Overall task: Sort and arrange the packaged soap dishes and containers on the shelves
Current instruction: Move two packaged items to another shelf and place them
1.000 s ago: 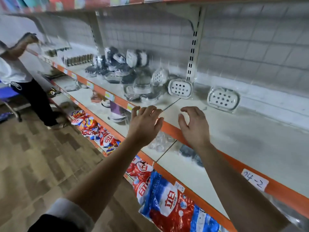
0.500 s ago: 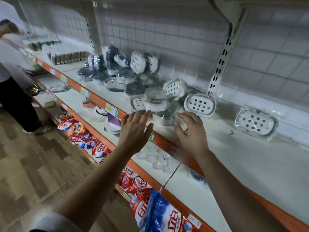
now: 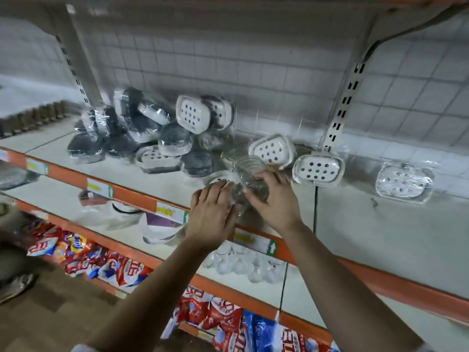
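A clear ribbed container point(image 3: 250, 171) in plastic wrap stands near the front of the middle shelf point(image 3: 380, 224). My right hand point(image 3: 275, 200) grips it from the right, fingers curled over its top. My left hand point(image 3: 213, 212) touches its left side with fingers nearly straight. Behind it lies a heap of wrapped soap dishes point(image 3: 142, 133), dark and white mixed. White holed dishes lean at the back: one on the heap point(image 3: 194, 114), one behind the container point(image 3: 272, 148), one at the upright point(image 3: 317, 168). A pale wrapped dish point(image 3: 403, 181) stands alone further right.
A slotted upright point(image 3: 340, 110) and tiled wall back the shelf. The orange shelf lip point(image 3: 127, 194) carries price tags. The shelf below holds glass cups point(image 3: 241, 262) and stacked bowls point(image 3: 157, 224). Detergent bags point(image 3: 121, 268) fill the bottom. Another person's shoe point(image 3: 15, 285) is at the left.
Both hands have moved forward over the shelf lip and closed in on the clear container. The view has come nearer to the shelf and turned right.
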The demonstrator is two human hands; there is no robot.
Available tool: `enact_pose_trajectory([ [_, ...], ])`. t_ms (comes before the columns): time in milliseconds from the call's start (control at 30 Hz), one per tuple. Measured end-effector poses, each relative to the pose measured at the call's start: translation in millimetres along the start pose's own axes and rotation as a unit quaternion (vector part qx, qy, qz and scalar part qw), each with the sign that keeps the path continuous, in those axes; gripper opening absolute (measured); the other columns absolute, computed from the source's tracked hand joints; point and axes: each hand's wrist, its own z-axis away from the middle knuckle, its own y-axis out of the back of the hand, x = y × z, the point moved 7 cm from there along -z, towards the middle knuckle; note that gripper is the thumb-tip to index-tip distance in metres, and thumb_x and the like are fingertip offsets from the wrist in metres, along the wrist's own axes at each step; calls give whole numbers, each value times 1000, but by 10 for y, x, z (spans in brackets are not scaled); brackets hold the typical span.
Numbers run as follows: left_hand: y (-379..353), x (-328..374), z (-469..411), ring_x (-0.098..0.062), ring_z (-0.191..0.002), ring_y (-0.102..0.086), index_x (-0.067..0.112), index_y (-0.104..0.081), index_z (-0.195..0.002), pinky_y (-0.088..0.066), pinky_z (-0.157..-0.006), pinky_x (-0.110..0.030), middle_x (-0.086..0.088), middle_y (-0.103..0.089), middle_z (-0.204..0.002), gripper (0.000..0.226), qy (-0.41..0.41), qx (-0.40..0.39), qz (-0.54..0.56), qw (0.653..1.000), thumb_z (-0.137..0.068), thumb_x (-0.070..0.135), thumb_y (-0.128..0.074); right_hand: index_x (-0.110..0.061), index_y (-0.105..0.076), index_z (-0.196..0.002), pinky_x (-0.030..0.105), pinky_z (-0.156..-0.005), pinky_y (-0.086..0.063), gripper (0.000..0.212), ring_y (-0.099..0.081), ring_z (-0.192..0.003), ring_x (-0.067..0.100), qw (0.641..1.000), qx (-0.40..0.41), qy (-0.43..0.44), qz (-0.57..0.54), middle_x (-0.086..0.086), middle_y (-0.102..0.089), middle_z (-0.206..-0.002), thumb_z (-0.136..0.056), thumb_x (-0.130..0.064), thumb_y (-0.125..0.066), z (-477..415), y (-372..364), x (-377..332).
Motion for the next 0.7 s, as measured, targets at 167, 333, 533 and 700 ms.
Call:
enact_pose_trajectory([
  [167, -112, 8, -98, -28, -119, -53, 10, -54, -133, -41, -96, -43, -8, -56, -133, 55, -36, -13, 38, 999, -94, 45, -36, -17, -58, -102, 36, -84, -48, 49, -51, -109, 23, 997, 59, -30, 29, 1, -54, -115, -78, -57, -68, -9, 27, -105],
  [333, -168, 121, -140, -29, -121, -51, 6, -53, -133, -38, -99, -43, -11, -53, -135, 53, -75, -5, 76, 994, -94, 38, -39, -13, -60, -95, 40, -81, -48, 40, -56, -97, 26, 991, 122, -62, 1, 1, -60, -100, -74, -44, -71, 101, 271, -41],
  [533, -249, 522, -239, -31, -117, -54, 5, -58, -124, -39, -104, -44, -14, -56, -128, 48, -174, -11, 69, 982, -86, 34, -51, -10, -62, -104, 44, -87, -49, 41, -58, -100, 26, 975, 201, -97, -4, 1, -60, -107, -72, -36, -69, 532, 655, 225],
  [700, -562, 700, -405, -32, -139, -35, 5, -34, -147, -23, -116, -42, -17, -35, -151, 69, -126, -105, -10, 986, -95, 50, -41, -8, -64, -107, 41, -84, -52, 44, -59, -100, 24, 958, 250, -138, 29, 3, -60, -111, -74, -37, -67, 810, 887, 362],
])
